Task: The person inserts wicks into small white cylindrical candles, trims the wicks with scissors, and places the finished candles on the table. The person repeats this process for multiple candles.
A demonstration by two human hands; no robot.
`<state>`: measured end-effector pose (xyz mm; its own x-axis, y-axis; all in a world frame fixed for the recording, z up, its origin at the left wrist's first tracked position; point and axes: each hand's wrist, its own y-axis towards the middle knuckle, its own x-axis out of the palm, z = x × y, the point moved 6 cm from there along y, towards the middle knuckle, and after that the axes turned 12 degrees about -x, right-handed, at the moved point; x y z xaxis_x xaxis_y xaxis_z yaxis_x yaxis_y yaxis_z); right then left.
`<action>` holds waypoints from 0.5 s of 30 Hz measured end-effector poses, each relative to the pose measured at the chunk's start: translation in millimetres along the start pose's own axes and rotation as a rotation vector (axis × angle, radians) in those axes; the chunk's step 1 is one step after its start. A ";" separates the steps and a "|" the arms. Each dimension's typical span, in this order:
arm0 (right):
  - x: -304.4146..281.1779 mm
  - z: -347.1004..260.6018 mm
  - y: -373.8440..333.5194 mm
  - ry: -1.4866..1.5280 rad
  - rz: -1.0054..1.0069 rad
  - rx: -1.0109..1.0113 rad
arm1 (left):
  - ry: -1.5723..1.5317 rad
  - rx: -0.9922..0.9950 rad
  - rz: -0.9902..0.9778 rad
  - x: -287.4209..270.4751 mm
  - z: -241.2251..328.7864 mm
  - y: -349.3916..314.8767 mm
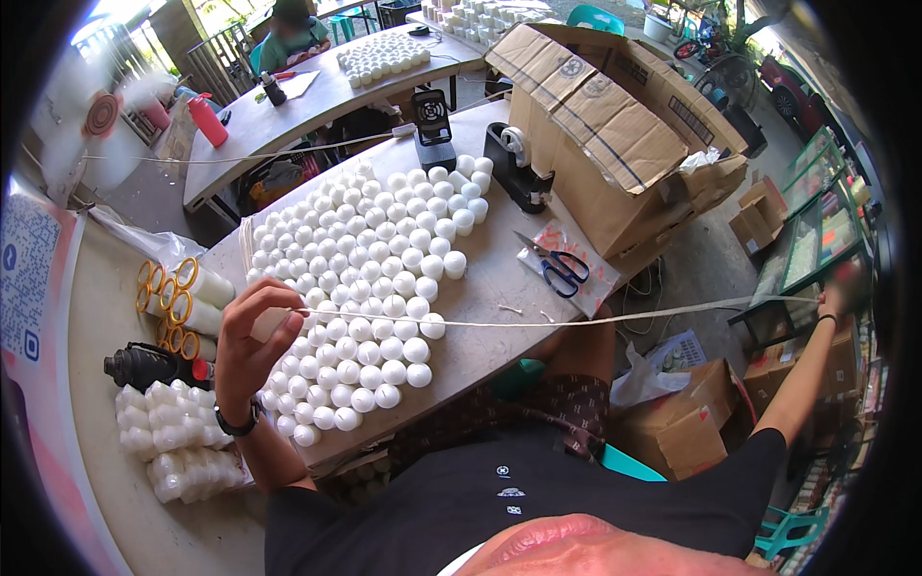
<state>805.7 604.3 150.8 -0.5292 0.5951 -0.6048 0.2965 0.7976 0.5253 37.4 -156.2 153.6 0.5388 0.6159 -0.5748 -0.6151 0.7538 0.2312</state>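
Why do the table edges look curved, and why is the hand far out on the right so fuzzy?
In the head view, the fisheye lens bends straight lines near the rim, so the table bows. The right hand, pulling the white string taut, sits near the dark rim and is blurred. The left hand is sharp in even daylight.

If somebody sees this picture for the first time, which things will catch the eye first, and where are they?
First, the big field of small white cups that covers the middle of the grey table. Next, the white string stretched tight across the picture, from the left hand over the cups to the right hand far out at the right edge. Behind, a large open cardboard box stands at the table's far right end.
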 end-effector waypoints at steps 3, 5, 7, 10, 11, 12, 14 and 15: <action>13.0 -80.4 -80.0 -0.606 -0.003 -0.194 | 0.093 -0.014 -0.060 34.2 9.1 7.0; 24.9 -183.9 -158.8 -0.593 -0.121 -0.496 | 0.206 0.000 -0.095 68.0 23.1 8.6; 30.1 -285.7 -277.7 0.416 -0.507 -0.643 | 0.293 0.067 -0.114 100.3 43.1 11.5; 4.8 -398.5 -473.5 0.760 -1.199 -0.956 | 0.347 0.166 -0.155 137.0 74.2 18.5; 1.0 -425.6 -521.9 0.964 -1.309 -0.956 | 0.336 0.184 -0.174 143.3 83.0 20.4; -4.4 -442.1 -559.4 1.086 -1.428 -0.905 | 0.326 0.203 -0.194 148.1 90.9 21.4; -7.2 -451.1 -591.5 1.142 -1.744 -0.705 | 0.313 0.221 -0.208 146.1 102.5 20.0; -5.0 -449.0 -594.4 1.131 -1.909 -0.561 | 0.299 0.208 -0.251 141.2 104.5 16.6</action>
<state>275.2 82.9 110.3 0.0230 -0.9967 -0.0778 -0.9913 -0.0329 0.1277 163.4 -32.7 158.3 0.4473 0.3374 -0.8283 -0.3413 0.9204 0.1906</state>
